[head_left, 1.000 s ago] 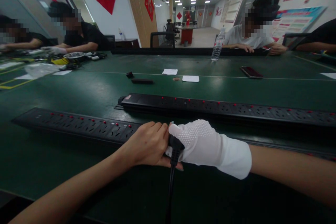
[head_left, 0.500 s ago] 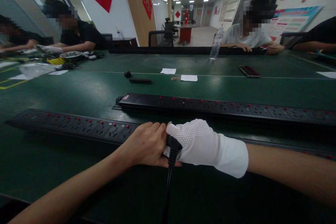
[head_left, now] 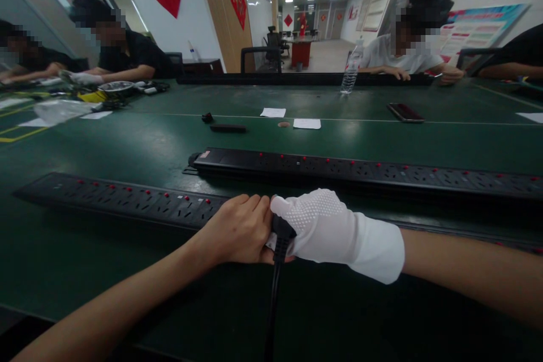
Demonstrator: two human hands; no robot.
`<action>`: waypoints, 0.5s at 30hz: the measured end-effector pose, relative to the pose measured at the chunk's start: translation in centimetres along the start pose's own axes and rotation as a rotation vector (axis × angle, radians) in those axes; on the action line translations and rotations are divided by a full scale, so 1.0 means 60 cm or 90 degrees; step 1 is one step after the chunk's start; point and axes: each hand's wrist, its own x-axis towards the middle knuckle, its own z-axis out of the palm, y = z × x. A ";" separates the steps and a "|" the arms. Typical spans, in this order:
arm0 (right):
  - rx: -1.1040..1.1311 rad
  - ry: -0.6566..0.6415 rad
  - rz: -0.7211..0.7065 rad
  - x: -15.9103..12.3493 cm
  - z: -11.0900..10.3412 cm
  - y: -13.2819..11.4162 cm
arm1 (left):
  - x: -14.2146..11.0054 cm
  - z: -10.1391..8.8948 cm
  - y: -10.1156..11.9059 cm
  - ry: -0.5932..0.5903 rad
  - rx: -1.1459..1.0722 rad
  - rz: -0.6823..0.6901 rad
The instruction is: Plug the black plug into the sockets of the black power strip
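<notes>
My bare left hand (head_left: 237, 230) and my white-gloved right hand (head_left: 326, 226) meet over a long black power strip (head_left: 123, 199) with red switches on the green table (head_left: 127, 147). Between them sits a black plug (head_left: 280, 232), and its black cable (head_left: 271, 305) runs down towards me. Both hands are curled round the plug at the strip. The fingertips are hidden where the hands press together.
A second long power strip (head_left: 360, 169) lies just behind. Farther back are paper slips (head_left: 307, 123), a small black bar (head_left: 228, 128), a phone (head_left: 405, 112) and a water bottle (head_left: 350, 73). Other people sit along the left and far right sides.
Almost nothing has changed. The hands stay closed round the plug; the view has shifted very slightly.
</notes>
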 end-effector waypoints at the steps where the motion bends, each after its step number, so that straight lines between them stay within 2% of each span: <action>1: 0.000 0.002 -0.003 0.000 0.001 0.001 | 0.000 0.001 0.000 0.001 0.002 -0.001; 10: 0.013 -0.016 -0.016 -0.001 0.005 0.005 | -0.001 0.002 0.003 0.003 0.003 0.002; 15: -0.002 -0.039 0.034 0.002 0.002 -0.001 | -0.001 0.002 0.003 -0.005 -0.006 -0.005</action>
